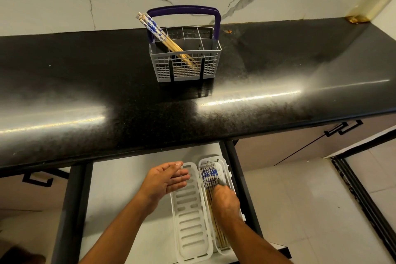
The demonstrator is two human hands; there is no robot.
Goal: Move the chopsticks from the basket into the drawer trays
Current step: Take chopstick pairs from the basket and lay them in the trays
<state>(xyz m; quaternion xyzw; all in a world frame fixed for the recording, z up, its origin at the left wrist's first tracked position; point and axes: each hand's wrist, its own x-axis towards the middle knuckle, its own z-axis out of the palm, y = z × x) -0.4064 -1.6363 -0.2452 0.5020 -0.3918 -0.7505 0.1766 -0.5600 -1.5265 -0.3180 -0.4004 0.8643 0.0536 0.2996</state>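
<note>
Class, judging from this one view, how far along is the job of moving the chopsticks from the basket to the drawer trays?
Partly done. A bundle of chopsticks already lies in the right tray. In hand: the right hand rests on that bundle, apparently settling it, while the left hand hovers open over the left tray, which holds none. Left to do: several chopsticks lean in the grey basket on the counter.

A glossy, speckled black stone countertop (128,100) is seen. The grey lattice basket (186,64) and white slotted trays (190,210) appear plastic; the chopsticks (159,34) wooden.
</note>
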